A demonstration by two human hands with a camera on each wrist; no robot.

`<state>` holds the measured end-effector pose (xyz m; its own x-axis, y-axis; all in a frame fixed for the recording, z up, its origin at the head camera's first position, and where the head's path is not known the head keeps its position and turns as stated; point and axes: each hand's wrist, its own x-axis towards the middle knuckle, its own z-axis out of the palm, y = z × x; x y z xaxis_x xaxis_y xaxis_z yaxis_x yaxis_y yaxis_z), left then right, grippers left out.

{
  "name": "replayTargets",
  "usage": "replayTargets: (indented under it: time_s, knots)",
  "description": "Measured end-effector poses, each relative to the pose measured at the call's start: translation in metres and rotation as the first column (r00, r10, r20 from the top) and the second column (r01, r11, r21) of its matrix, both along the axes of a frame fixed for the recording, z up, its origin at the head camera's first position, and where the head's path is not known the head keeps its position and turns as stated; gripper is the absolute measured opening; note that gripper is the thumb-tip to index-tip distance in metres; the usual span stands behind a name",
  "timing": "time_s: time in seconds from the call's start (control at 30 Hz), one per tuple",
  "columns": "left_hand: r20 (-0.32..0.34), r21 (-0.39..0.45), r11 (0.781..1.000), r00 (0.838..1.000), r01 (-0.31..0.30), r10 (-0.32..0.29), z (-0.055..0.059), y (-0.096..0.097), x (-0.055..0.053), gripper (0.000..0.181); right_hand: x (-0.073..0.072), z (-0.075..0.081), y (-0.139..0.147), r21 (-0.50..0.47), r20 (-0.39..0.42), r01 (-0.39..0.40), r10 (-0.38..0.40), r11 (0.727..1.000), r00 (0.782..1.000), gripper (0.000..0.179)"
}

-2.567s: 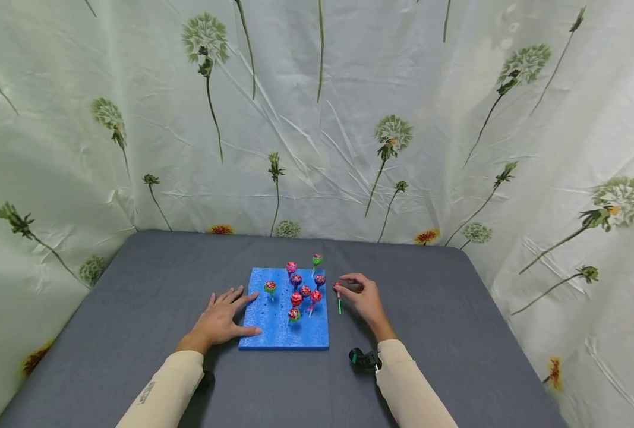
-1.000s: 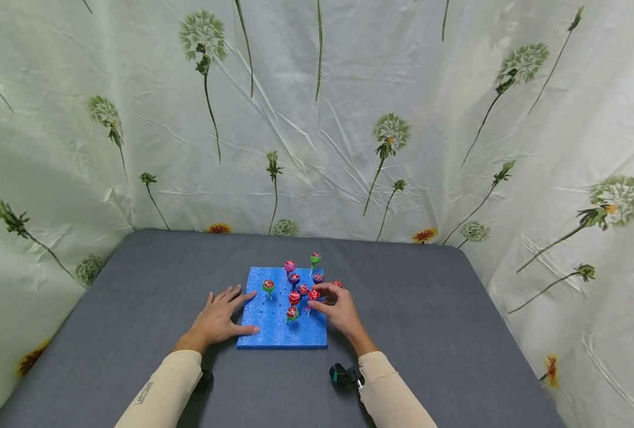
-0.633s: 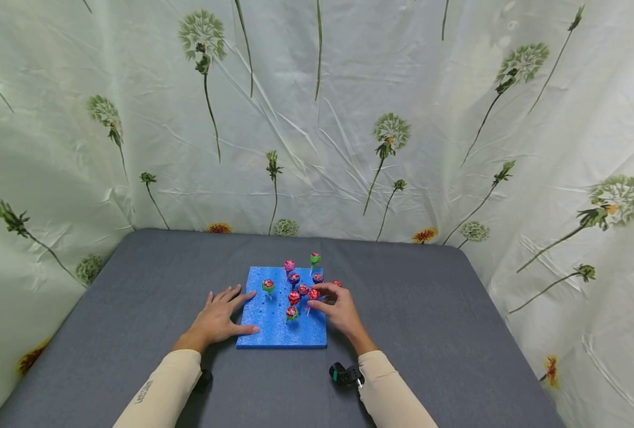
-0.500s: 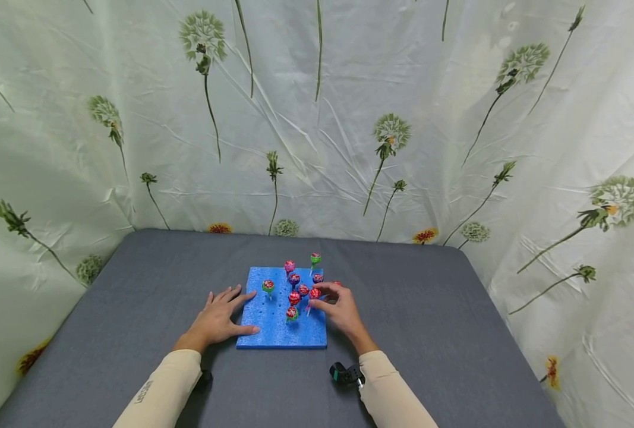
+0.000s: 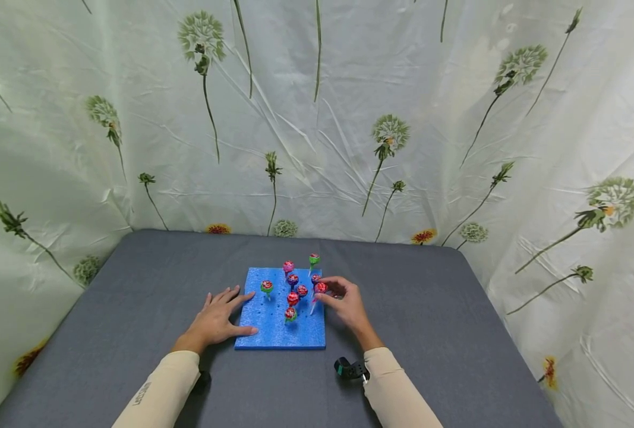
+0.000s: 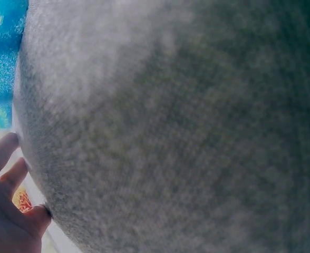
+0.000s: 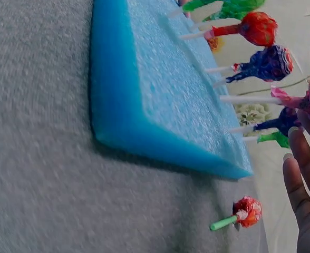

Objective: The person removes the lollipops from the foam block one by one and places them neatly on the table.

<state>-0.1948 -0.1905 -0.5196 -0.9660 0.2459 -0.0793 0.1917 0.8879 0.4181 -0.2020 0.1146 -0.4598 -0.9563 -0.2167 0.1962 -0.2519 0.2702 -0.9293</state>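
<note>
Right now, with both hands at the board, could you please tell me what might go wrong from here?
The right hand pinches the pink-wrapped lollipop close to the dark-blue lollipop, which might get knocked askew. A red lollipop lies loose on the table beside the blue board and could be nudged. The left hand touches the board only at its left side, so it might shift.

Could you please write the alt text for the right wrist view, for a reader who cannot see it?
A right hand pinches a pink-wrapped lollipop, its white stick pointing toward a blue foam board. Red, dark blue and green wrapped lollipops stand in the board, and one red lollipop with a green stick lies beside it on the grey tabletop.
</note>
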Motion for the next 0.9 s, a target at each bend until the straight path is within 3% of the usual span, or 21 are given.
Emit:
replayTargets:
  time_s: [0.63,0.9]
  knots:
    - [0.007,0.003,1.000,1.000,0.010,-0.010,0.002,-0.001,0.002,0.096,-0.010,-0.003,0.027,0.023,-0.023,0.055,-0.054,0.998,0.998,0.028]
    - [0.004,0.005,1.000,1.000,0.009,-0.009,0.001,0.000,0.000,0.096,-0.034,-0.034,0.045,-0.001,0.014,0.161,-0.161,0.987,0.987,0.027]
